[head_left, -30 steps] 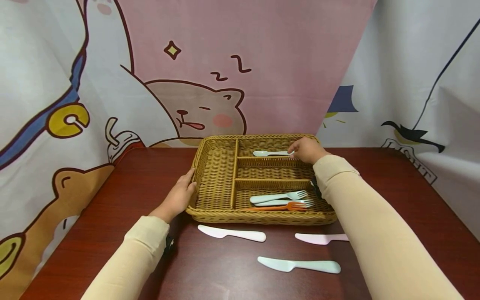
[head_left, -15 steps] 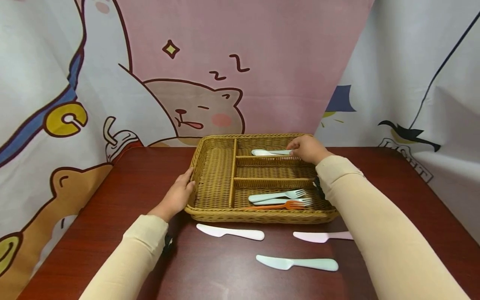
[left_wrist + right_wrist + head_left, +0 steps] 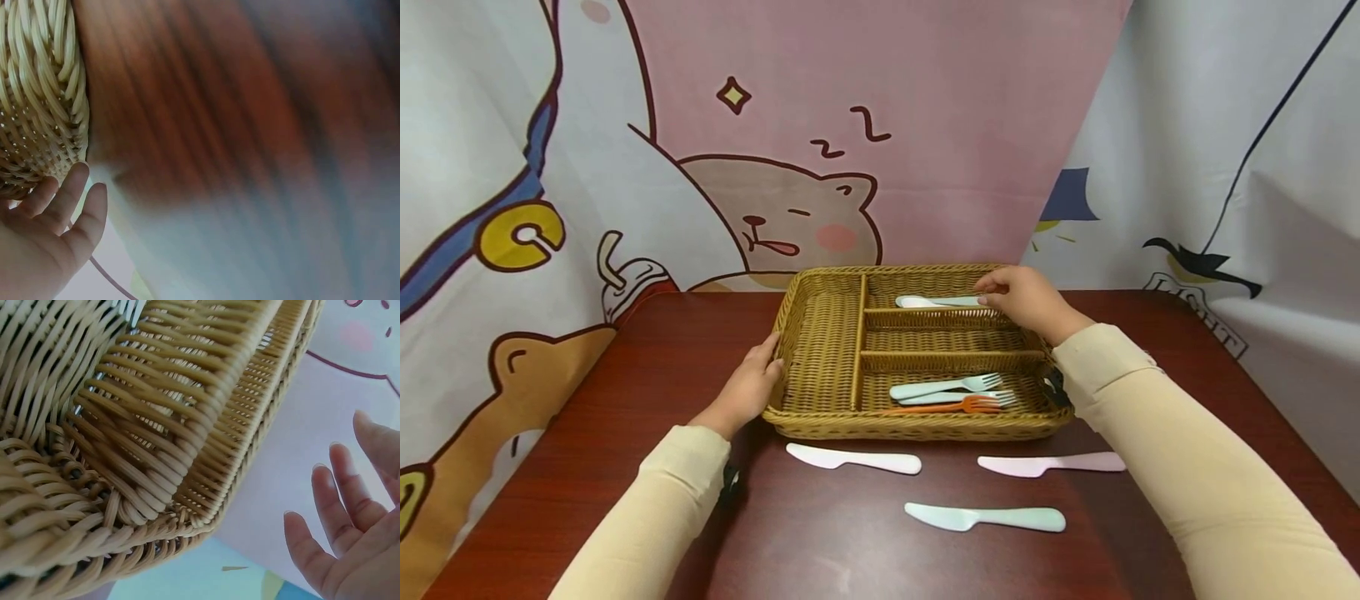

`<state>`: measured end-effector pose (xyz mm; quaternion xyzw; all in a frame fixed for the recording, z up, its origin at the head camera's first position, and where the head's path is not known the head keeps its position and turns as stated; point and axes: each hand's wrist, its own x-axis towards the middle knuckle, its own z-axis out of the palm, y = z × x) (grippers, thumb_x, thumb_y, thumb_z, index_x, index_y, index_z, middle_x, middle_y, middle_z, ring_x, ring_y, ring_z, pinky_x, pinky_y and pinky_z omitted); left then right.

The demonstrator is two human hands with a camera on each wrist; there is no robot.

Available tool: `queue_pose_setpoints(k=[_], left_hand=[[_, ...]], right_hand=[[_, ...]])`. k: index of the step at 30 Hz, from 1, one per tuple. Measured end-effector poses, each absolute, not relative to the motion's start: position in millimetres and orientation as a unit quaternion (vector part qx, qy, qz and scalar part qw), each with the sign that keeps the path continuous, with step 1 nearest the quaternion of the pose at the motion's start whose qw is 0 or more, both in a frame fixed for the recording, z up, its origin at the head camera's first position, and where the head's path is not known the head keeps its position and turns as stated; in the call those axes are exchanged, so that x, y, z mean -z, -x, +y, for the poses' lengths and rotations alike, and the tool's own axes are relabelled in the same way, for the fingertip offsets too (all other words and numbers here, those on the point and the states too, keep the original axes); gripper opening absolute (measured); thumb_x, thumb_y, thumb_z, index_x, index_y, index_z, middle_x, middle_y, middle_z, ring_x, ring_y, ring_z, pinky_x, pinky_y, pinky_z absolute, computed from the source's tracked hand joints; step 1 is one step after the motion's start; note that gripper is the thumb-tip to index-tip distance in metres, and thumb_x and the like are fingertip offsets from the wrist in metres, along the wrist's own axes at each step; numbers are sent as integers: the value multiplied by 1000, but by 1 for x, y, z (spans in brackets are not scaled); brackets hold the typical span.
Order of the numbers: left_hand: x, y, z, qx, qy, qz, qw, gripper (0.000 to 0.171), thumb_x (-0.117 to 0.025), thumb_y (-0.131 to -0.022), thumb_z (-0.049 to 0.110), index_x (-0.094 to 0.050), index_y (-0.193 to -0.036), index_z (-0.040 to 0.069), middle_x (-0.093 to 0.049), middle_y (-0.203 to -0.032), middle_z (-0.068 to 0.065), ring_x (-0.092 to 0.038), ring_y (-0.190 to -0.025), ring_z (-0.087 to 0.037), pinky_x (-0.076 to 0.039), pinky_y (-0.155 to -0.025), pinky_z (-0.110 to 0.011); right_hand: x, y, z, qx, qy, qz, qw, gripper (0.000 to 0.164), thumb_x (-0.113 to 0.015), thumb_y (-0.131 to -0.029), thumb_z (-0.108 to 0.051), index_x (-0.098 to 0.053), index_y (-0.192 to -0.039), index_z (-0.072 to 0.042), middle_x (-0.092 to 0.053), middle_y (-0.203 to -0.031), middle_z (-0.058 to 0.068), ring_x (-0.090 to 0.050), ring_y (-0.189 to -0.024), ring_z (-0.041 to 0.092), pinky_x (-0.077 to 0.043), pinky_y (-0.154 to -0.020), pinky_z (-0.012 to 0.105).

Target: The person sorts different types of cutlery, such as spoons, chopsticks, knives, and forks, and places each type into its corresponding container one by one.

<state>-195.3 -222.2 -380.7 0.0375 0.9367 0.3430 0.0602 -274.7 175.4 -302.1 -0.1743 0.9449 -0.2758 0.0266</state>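
In the head view a wicker cutlery basket (image 3: pixel 820 350) stands on the table. My left hand (image 3: pixel 747 387) rests against its left side; the left wrist view shows its fingers (image 3: pixel 94 215) fairly straight beside the weave. My right hand (image 3: pixel 1026 300) hovers over the back right compartment. Its fingers (image 3: pixel 350 487) are loosely bent with nothing between them in the right wrist view. Below that hand lie a white spoon (image 3: pixel 913 302) and a pale green spoon (image 3: pixel 958 302), overlapping. Two pale green forks (image 3: pixel 925 389) and an orange fork (image 3: pixel 947 407) lie in the front compartment.
On the dark red table (image 3: pixel 820 533), in front of the basket, lie a white knife (image 3: pixel 857 458), a pink knife (image 3: pixel 1048 463) and a pale green knife (image 3: pixel 985 517). A printed cartoon curtain (image 3: pixel 955 125) hangs behind the table's far edge.
My right hand's fingers have loosened off the pale green spoon, which now lies with the white one. The right forearm has swung right, uncovering more of the pink knife. My left hand stays at the basket.
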Motion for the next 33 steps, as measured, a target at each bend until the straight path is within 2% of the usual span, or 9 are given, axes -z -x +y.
queue_pose_setpoints(k=[10, 15, 21, 33], left_hand=[[383, 198, -224, -341, -40, 937, 59, 57, -30, -106, 20, -7, -156, 4, -18, -154, -27, -22, -141, -42, -21, -112, -56], [382, 198, -224, -337, -44, 939, 59, 57, -30, -106, 20, -7, -156, 4, -18, -154, -27, -21, -142, -42, -21, -112, -56], [380, 196, -222, -337, -40, 938, 65, 57, -30, -106, 21, -6, -156, 5, -16, -155, -26, -20, -142, -42, -20, -112, -57], [381, 197, -223, -333, -39, 940, 63, 57, -30, -106, 21, -7, -156, 6, -17, -155, -26, -21, -142, -41, -20, -113, -56]], right_hand=[[301, 247, 176, 299, 179, 937, 14, 32, -60, -97, -14, -62, -127, -3, -61, -118, 20, -57, -110, 36, -47, -89, 51], [300, 232, 175, 315, 176, 933, 4, 34, -62, -96, -19, -64, -126, -5, -62, -118, 17, -57, -109, 33, -47, -88, 50], [298, 215, 173, 314, 188, 931, -18, 32, -66, -93, -17, -66, -123, -6, -63, -116, 16, -58, -106, 30, -46, -85, 48], [293, 177, 176, 318, 204, 926, -24, 35, -68, -91, -20, -66, -124, -9, -61, -125, 14, -57, -113, 32, -47, -88, 52]])
